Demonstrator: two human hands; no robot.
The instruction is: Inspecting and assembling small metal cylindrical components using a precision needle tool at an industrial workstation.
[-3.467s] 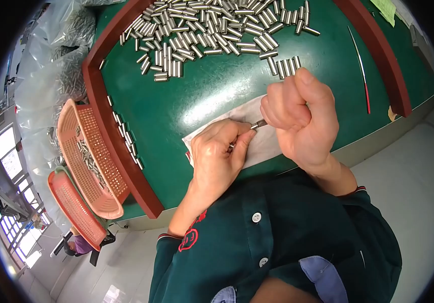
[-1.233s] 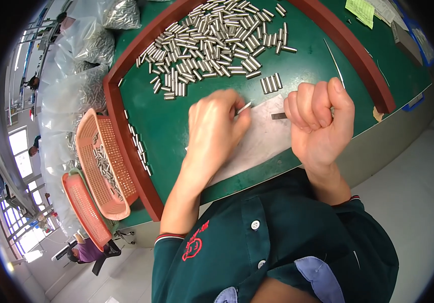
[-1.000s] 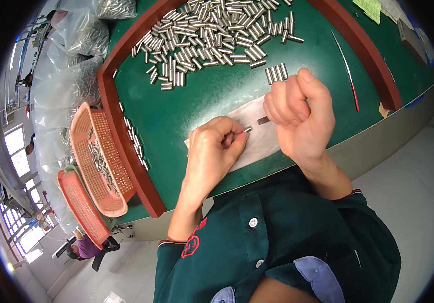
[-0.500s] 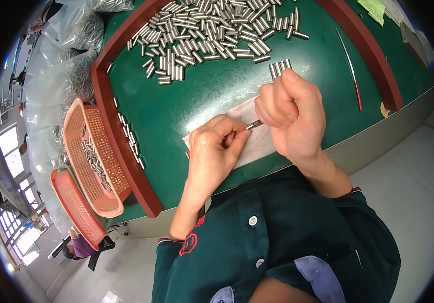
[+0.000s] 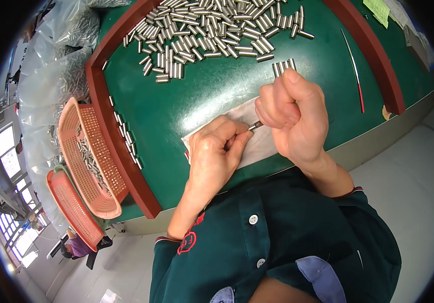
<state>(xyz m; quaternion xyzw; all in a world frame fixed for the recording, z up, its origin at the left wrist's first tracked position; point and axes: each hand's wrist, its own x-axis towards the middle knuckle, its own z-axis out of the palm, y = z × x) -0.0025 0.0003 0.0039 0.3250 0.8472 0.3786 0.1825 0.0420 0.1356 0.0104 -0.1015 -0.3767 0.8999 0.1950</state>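
Metal pin [image 5: 251,128] sits pinched in left hand [image 5: 214,147]; right hand [image 5: 298,113] clenches dark tool [image 5: 258,123], both over pale cloth [image 5: 261,144].

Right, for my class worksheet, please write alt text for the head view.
A person's left hand pinches a metal piece, seemingly touching a dark bar held in the right hand, above a pale cloth on a green table. Beyond lies a heap of metal cylinders within a red-brown frame, with baskets at the left.
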